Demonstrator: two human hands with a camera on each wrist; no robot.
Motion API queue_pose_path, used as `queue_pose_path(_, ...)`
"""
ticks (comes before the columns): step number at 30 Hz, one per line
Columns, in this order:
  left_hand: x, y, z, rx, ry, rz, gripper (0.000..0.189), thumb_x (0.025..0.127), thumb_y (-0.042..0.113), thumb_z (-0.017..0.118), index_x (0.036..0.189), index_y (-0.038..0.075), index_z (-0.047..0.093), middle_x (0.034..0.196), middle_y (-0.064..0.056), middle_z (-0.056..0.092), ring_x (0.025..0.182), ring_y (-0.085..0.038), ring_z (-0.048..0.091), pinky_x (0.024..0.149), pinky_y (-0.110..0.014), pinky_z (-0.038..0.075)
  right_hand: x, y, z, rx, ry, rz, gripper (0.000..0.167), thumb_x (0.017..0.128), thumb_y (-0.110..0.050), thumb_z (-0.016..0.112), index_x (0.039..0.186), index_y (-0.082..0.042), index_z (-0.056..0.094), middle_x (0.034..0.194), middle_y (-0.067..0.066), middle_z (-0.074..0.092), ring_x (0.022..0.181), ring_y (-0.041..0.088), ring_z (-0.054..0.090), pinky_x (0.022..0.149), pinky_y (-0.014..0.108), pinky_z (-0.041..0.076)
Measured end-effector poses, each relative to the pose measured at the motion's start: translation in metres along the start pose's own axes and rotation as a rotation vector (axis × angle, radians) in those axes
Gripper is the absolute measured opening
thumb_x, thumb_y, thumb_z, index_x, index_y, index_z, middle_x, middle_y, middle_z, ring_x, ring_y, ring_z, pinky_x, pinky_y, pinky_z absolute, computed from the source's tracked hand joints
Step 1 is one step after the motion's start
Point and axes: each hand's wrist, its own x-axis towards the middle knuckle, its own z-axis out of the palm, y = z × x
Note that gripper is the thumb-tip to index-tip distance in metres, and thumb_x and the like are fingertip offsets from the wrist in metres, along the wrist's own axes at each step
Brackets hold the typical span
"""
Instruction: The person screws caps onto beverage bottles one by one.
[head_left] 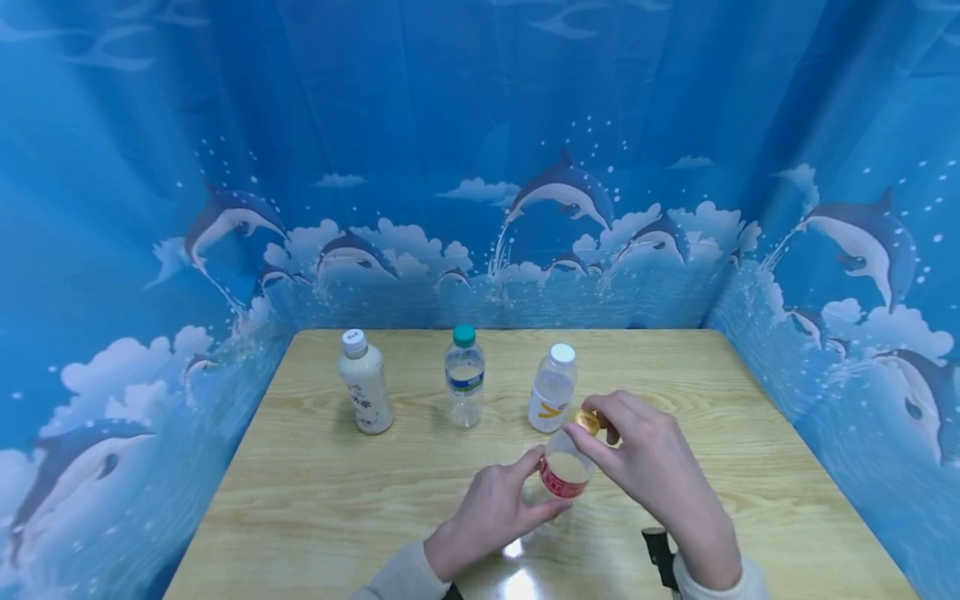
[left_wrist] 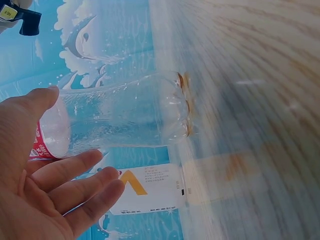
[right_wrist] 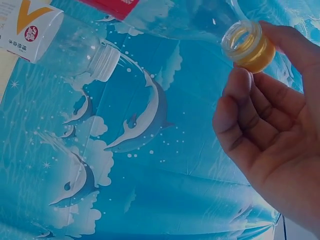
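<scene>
My left hand grips a clear plastic bottle with a red label, thumb on one side and fingers on the other. In the left wrist view the clear lower body shows, its base right at the tabletop. My right hand pinches a gold cap between thumb and fingers at the bottle's top. In the right wrist view, the cap sits tilted against the threaded mouth, whose opening partly shows. Just behind stands a white-capped bottle with a white label and an orange mark.
Farther left on the wooden table stand a green-capped clear bottle and a whitish bottle with a white cap. A blue dolphin-print curtain encloses the back and sides.
</scene>
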Motion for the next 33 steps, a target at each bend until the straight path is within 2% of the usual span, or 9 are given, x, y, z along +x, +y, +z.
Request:
queue_pose_path(6, -0.0002, -0.0001, 0.0002, 0.001, -0.002, 0.0, 0.066, 0.093, 0.056, 0.076, 0.142, 0.016, 0.059, 0.061, 0.018, 0.054, 0.045, 0.015, 0.028, 0.044, -0.006, 0.03, -0.0004, -0.0002, -0.0001, 0.004, -0.008, 0.003, 0.024, 0.079, -0.012, 0.09, 0.1, -0.006, 0.078, 0.083, -0.004, 0.068, 0.069, 0.002, 0.056, 0.056, 0.012, 0.047)
queue_pose_path(12, 0.0003, -0.0003, 0.0001, -0.003, -0.006, -0.001, 0.065, 0.093, 0.056, 0.076, 0.143, 0.017, 0.059, 0.061, 0.02, 0.052, 0.045, 0.015, 0.027, 0.043, -0.006, 0.029, -0.0012, 0.0001, -0.0014, 0.056, -0.016, 0.006, 0.027, 0.079, -0.007, 0.087, 0.104, -0.004, 0.078, 0.09, -0.002, 0.07, 0.075, 0.009, 0.062, 0.059, 0.014, 0.051)
queue_pose_path(25, -0.0001, -0.0009, 0.0, -0.001, 0.007, 0.018, 0.066, 0.093, 0.055, 0.077, 0.143, 0.015, 0.059, 0.058, 0.017, 0.05, 0.045, 0.015, 0.024, 0.042, -0.006, 0.026, -0.002, 0.0028, -0.0019, 0.118, -0.004, -0.025, 0.029, 0.078, -0.001, 0.084, 0.106, -0.004, 0.076, 0.101, -0.002, 0.071, 0.084, 0.007, 0.066, 0.076, 0.006, 0.051)
queue_pose_path(29, 0.0003, -0.0009, -0.0001, -0.002, -0.001, 0.009, 0.066, 0.093, 0.055, 0.076, 0.143, 0.016, 0.058, 0.059, 0.018, 0.05, 0.045, 0.015, 0.025, 0.043, -0.006, 0.027, -0.0019, 0.0028, -0.0016, 0.115, -0.014, -0.02, 0.029, 0.078, -0.002, 0.085, 0.105, -0.004, 0.076, 0.1, -0.002, 0.071, 0.083, 0.006, 0.065, 0.074, 0.007, 0.051)
queue_pose_path(33, 0.0004, -0.0007, -0.0003, -0.001, -0.004, 0.003, 0.066, 0.093, 0.056, 0.076, 0.144, 0.017, 0.058, 0.059, 0.018, 0.051, 0.045, 0.015, 0.026, 0.043, -0.007, 0.028, -0.0015, 0.0022, -0.0017, 0.087, -0.021, -0.005, 0.028, 0.078, -0.006, 0.088, 0.103, -0.005, 0.076, 0.095, -0.003, 0.07, 0.079, 0.006, 0.061, 0.065, 0.013, 0.052)
